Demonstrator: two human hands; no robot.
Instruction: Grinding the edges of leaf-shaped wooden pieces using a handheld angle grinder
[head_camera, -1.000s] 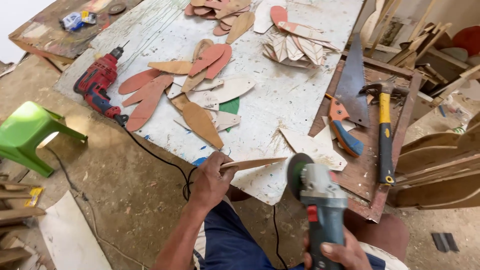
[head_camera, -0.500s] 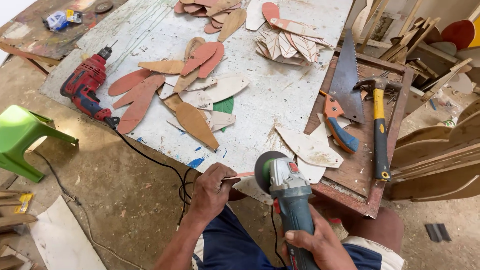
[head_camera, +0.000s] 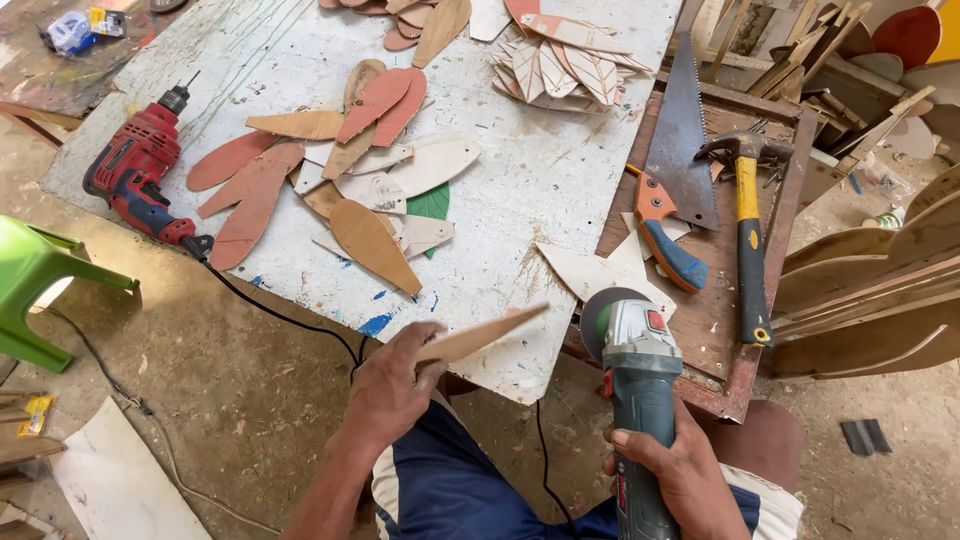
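Sanding step: left hand (head_camera: 390, 395) pinches thin leaf-shaped plywood cutout (head_camera: 480, 337); right hand (head_camera: 690, 480) wraps grey-green angle grinder (head_camera: 635, 385), disc just right of it. Next: edge likely meets disc.

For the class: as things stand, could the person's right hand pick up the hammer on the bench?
Probably not at once. The right hand grips the grinder, so it is full. The hammer lies uncovered, just beyond the grinder, so the path itself looks free.

— How does your view look right now?
— You have bright, even daylight. Your white tabletop (head_camera: 560, 190) glares a little, and shadows are soft beneath its edge.
— Any blur?
— Hardly any; the wooden piece (head_camera: 480, 335) is slightly soft, and the corners bend.
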